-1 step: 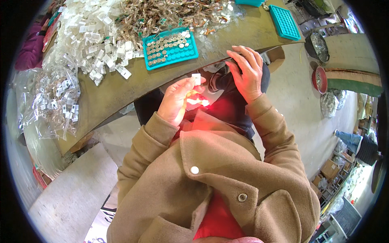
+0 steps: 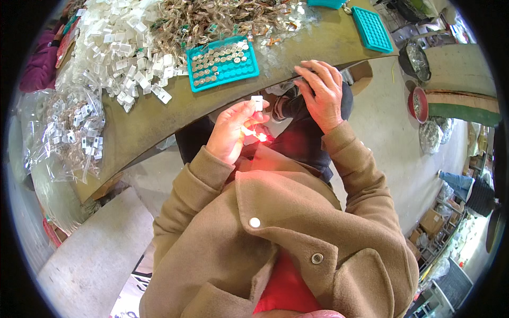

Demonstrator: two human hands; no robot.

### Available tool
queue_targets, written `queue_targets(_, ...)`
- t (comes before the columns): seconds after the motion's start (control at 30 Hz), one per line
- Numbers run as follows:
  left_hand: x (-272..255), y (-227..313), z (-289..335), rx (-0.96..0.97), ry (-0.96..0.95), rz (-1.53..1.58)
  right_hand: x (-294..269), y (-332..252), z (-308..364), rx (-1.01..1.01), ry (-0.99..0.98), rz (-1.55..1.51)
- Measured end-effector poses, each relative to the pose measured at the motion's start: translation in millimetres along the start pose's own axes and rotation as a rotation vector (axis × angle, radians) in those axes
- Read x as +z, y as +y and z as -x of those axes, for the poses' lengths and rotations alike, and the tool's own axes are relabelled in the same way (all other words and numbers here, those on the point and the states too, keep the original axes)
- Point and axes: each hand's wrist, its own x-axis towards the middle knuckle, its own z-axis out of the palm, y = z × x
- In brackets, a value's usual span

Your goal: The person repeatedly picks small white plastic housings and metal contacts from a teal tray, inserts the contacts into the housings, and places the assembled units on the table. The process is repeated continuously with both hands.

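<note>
A: What is the biggest thing here?

B: The wooden table [image 2: 159, 114], with a curved edge, at about 11 o'clock from the hands. Its top is brown and smooth. On it lies a wide heap of small white plastic clips [image 2: 119, 50], hard and blocky, and at 12 o'clock a tangle of brownish wired parts [image 2: 212, 18]. Clear crinkled bags of clips [image 2: 66, 132] hang at the 9 o'clock side.

A: And the teal thing?

B: A teal plastic tray [image 2: 222, 62], rectangular, with rows of pockets; most pockets hold round metal discs. A second teal tray [image 2: 372, 29] lies at 1 o'clock, and I cannot see discs in it.

A: What do the hands do?

B: The left hand [image 2: 233, 132] pinches one small white clip [image 2: 257, 102] between thumb and fingertips, closed tight on it, below the table edge and over the lap. The right hand [image 2: 321, 93] rests at the table edge at 1 o'clock, fingers bent. Whether it holds something, I cannot tell.

A: What could go wrong?

B: I think the clip is tiny and smooth, held only at its tip, so it may slip and fall to the concrete floor [image 2: 392, 143]. Also, I judge a soft woolly tan sleeve [image 2: 196, 183] could sweep loose clips off the edge.
</note>
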Motion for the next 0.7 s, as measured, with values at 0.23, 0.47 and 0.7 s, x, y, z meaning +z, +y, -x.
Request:
queue_targets(0.23, -8.0, -7.8, -8.7, -0.045, -0.023, 0.008, 12.0, 18.4, 1.2, -0.103, 0.072, -0.063)
queue_targets(0.47, -0.3, -0.3, -6.5, -0.041, 0.016, -0.021, 0.9, -19.6, 2.0, 0.277, -0.054, -0.391)
queue_targets(0.7, 5.4, -1.5, 0.6, 0.059, -0.058, 0.113, -1.8, -65.8, -3.4, 0.390, -0.251, -0.741)
